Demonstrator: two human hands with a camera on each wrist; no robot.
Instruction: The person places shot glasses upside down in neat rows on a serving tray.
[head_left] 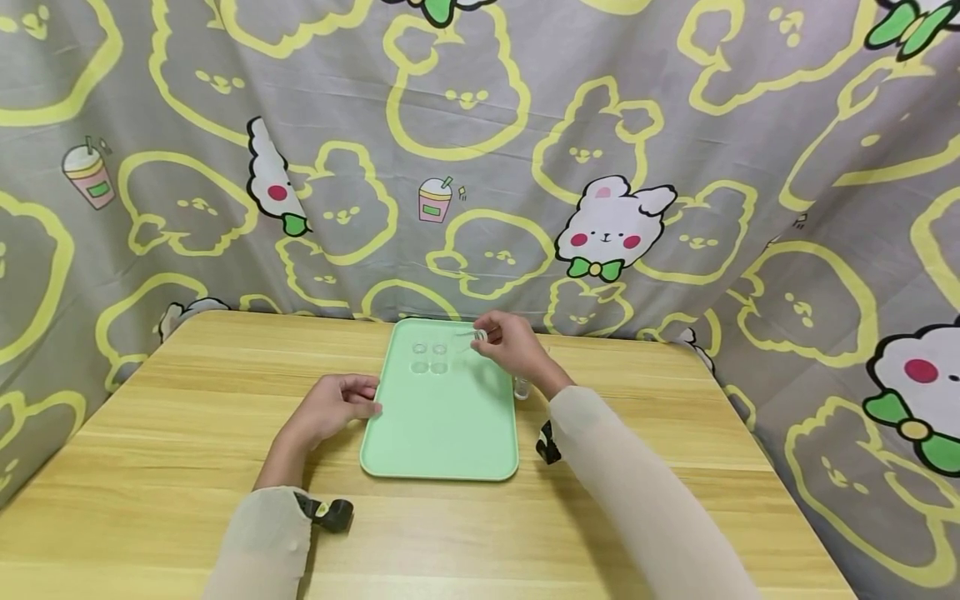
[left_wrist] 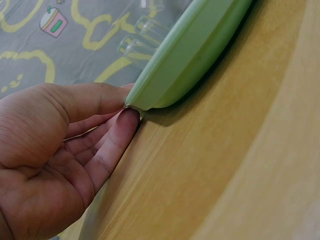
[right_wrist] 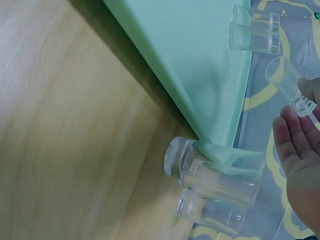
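Observation:
My right hand is above the far right part of a pale green tray. It pinches a small clear shot glass by its thick base, tipped with the mouth facing away from the palm. On the far half of the tray several similar clear glasses stand in a close group, left of the held one. My left hand is at the tray's left side; in the left wrist view its thumb and fingers pinch the tray's rim. Parts of the right fingers fall outside the right wrist view.
More clear glasses stand on the wooden table just right of the tray, partly hidden by the right wrist in the head view. A patterned grey curtain hangs behind the table and along its sides.

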